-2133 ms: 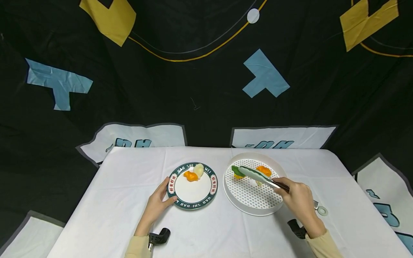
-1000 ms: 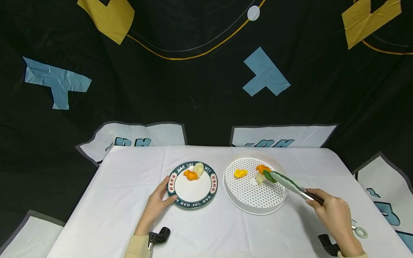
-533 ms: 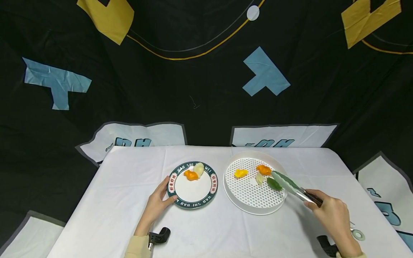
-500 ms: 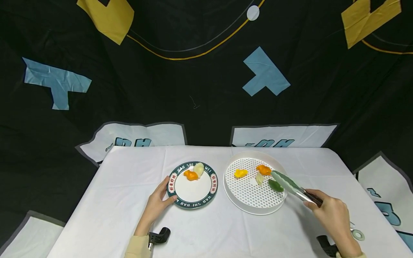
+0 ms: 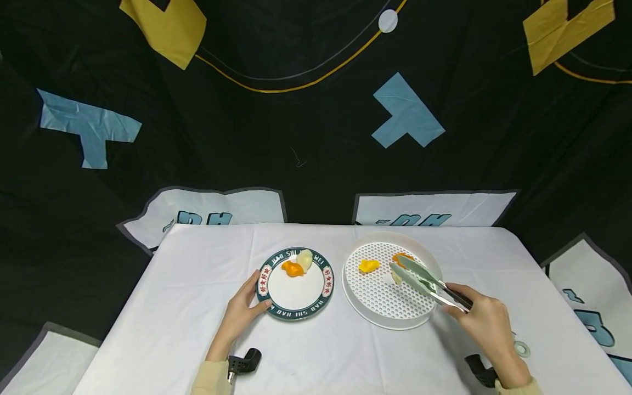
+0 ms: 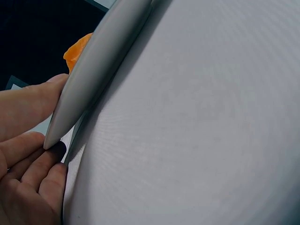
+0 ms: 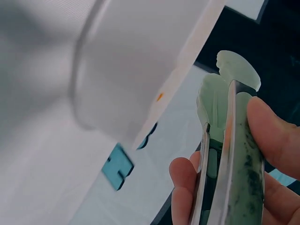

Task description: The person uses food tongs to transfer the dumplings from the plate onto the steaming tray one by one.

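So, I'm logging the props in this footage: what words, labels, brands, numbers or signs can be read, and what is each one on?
"HAO SHI WEI": top rim of the plate, slightly blurred.
"HAO SHI HAO", probably: its bottom rim, upside down.
Chinese characters: its left and right rim, too small to read surely.
"H": left back panel and right back panel; the neighbouring blue letters are cut off.
Right side panel: blue lettering, cut off, unreadable.

Matt, lightly creased white cloth covers the desk. Nearer its left edge, the plate looks like smooth, glazed ceramic. Nearer its right edge, the white basin looks like plastic, its inset perforated. The tongs combine shiny metal with smooth green plastic. Wrinkled matt black fabric hangs beyond the far edge.
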`<state>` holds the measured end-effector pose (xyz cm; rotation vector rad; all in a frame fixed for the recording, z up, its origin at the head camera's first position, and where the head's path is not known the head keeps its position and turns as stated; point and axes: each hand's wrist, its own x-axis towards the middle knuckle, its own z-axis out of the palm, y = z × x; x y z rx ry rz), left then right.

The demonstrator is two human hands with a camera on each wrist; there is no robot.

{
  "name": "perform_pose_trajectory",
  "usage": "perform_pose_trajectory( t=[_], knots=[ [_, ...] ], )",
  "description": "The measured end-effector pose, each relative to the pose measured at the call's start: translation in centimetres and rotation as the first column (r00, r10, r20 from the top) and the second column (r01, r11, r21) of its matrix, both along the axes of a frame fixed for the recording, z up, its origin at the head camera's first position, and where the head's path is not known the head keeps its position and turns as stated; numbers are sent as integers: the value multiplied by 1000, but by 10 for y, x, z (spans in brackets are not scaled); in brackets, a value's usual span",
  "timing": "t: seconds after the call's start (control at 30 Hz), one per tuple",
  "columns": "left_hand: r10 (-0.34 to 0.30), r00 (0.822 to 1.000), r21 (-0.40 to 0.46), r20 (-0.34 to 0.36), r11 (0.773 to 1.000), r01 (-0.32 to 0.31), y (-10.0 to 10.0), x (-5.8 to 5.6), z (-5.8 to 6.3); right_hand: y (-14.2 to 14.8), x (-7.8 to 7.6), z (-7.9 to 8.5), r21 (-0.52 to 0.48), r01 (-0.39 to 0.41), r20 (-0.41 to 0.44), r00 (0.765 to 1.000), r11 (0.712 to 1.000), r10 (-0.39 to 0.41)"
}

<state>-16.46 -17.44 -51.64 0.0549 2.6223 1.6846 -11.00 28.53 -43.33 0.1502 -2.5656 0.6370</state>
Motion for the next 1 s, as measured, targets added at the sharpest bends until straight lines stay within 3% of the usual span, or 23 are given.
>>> perform_pose_trajectory(
  t=[0.4, 0.77, 1.0],
  knots=[
    [-17, 1000, 6, -14, 1000, 17, 1, 1, 3, -45, -14, 8, -57, -86, 88, 992, 995, 91],
    [-21, 1000, -10, -19, 1000, 21, -1, 1, 3, -97, -35, 3, -18, -253, 33, 967, 967, 253],
    [-25, 999, 0, -25, 1000, 25, -1, 1, 3, -127, -50, 0, 11, -319, 36, 947, 948, 319]
  ],
)
